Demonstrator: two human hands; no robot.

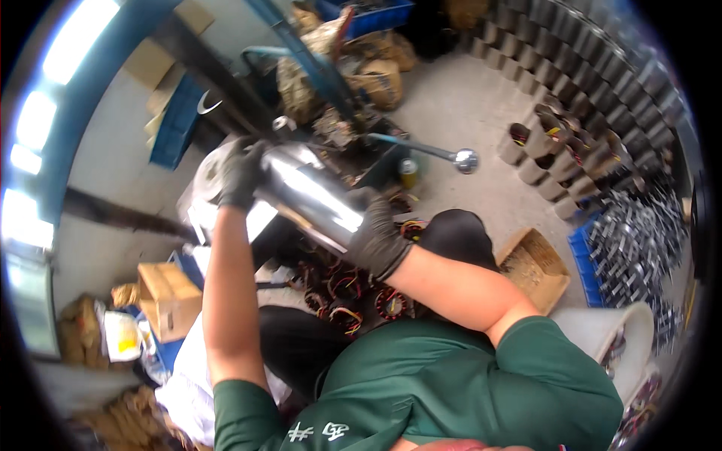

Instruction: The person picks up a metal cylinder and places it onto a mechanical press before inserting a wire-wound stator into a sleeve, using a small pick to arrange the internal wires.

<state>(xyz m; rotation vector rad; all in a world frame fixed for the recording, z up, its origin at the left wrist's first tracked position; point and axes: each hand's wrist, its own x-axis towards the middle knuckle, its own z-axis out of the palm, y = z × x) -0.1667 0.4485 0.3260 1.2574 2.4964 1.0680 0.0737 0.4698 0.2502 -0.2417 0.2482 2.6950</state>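
Here, both curled hands grip a shiny cylinder.

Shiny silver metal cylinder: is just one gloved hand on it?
No, the dark-gloved left hand is at the upper end of the shiny silver metal cylinder, and the dark-gloved right hand at its lower end.

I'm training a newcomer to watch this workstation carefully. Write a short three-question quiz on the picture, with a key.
1. What do the left hand and the right hand hold between them?
2. True or false: both hands are ungloved.
3. In the picture, where is the shiny ball on the lever relative to the right hand?
A) lower left
B) upper right
C) directly below

Key:
1. A shiny metal cylinder.
2. False; both wear dark gloves.
3. B
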